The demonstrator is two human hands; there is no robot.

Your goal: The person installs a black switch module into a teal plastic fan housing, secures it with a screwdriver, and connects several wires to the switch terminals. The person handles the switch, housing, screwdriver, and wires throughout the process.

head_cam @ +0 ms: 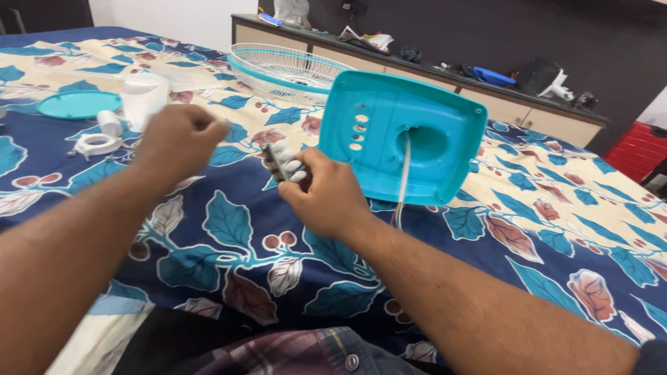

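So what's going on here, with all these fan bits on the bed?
A person sits at a bed covered by a leaf-patterned sheet. The right hand holds a small switch block with white buttons beside a turquoise fan base propped on edge, its wires hanging out. The left hand is closed and raised above the sheet; what it holds is unclear. A wire fan guard lies behind.

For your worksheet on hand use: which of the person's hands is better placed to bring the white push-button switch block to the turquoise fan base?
Probably the right hand: it holds the switch block beside the turquoise base. The left hand is closed, farther away.
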